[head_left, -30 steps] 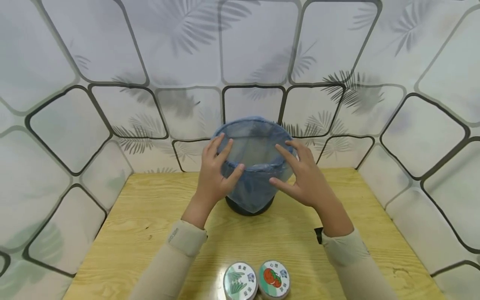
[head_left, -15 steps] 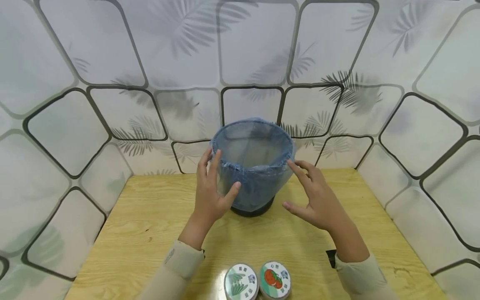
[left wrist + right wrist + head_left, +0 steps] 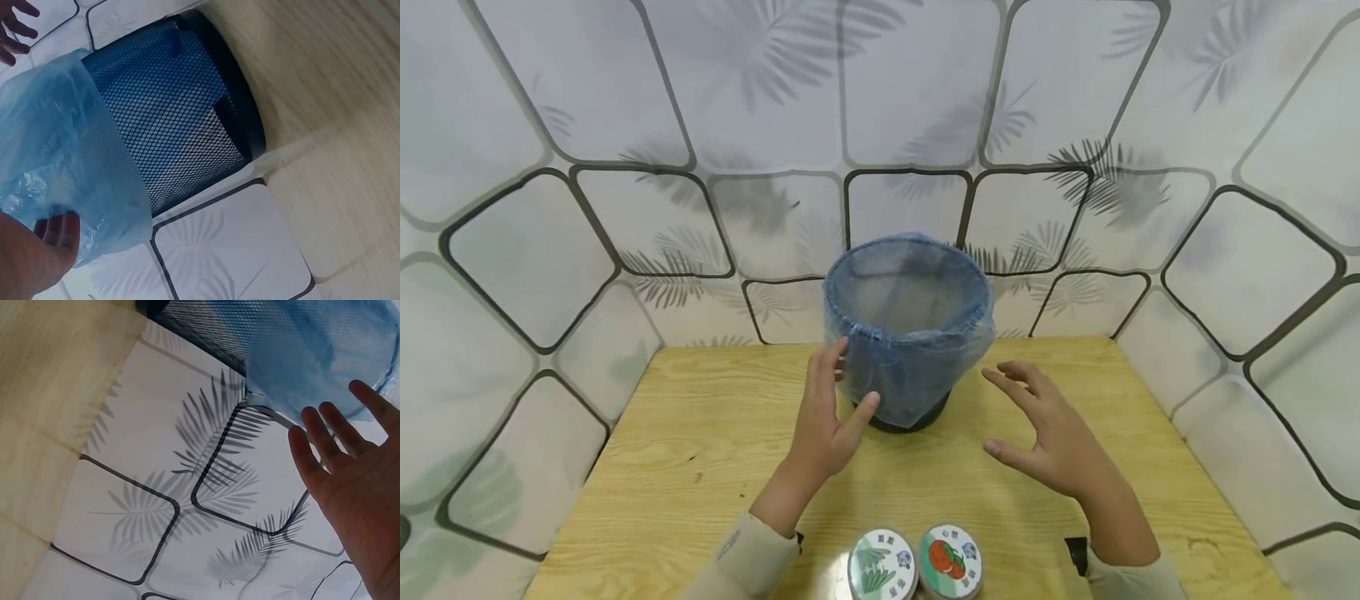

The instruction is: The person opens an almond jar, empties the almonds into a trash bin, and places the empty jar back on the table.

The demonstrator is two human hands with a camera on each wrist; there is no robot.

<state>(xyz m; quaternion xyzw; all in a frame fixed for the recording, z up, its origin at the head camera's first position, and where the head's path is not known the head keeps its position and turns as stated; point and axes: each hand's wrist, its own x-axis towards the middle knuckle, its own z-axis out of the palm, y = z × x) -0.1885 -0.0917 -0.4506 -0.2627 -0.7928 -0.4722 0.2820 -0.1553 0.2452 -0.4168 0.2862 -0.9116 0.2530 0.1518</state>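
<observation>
A dark mesh wastebasket (image 3: 169, 106) stands upright on the wooden table, lined with a translucent blue plastic bag (image 3: 917, 367). The bag is folded over the rim and hangs down the outside, covering the upper part of the mesh. My left hand (image 3: 823, 429) is at the basket's front left, fingers loosely spread and fingertips right at the bag's hanging edge. Off the front right side, my right hand (image 3: 1060, 437) is held in the air with fingers apart, away from the bag. Neither hand holds anything.
Two round containers with printed lids stand at the table's near edge: one with green vegetables (image 3: 882, 565), one with tomatoes (image 3: 951, 561). Patterned white walls (image 3: 910, 83) enclose the table at the back and both sides.
Both hands have drawn back from the basket's rim toward the near edge, the right one also moving outward to the right. The bag's rim now shows uncovered; the basket stays in place.
</observation>
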